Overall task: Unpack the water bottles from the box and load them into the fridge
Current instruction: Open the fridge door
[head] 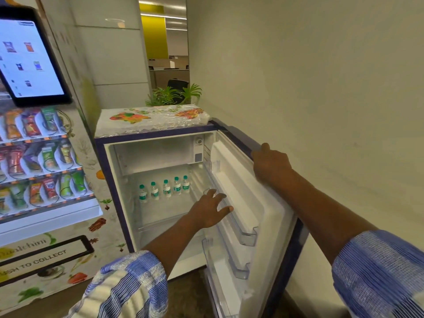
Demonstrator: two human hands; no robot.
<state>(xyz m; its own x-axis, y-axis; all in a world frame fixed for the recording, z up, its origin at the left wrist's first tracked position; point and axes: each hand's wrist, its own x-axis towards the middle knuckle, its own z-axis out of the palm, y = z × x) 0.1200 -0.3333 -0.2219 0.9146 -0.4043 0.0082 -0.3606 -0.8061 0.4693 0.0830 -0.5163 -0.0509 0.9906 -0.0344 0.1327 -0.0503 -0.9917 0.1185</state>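
A small dark-blue fridge [119, 193] stands with its door [275, 216] swung wide to the right. Several water bottles [166, 188] with green caps stand upright in a row at the back of the middle shelf. My right hand [270, 165] grips the top edge of the door. My left hand [210, 210] reaches in front of the fridge opening with fingers spread, holding nothing, close to the door's upper clear rack [247, 235]. No box is in view.
A snack vending machine [46, 180] with a lit touchscreen [29, 58] stands directly left of the fridge. A plastic-wrapped cover [153, 121] lies on the fridge top, with potted plants [174, 95] behind. A plain wall [321, 88] runs along the right, close to the door.
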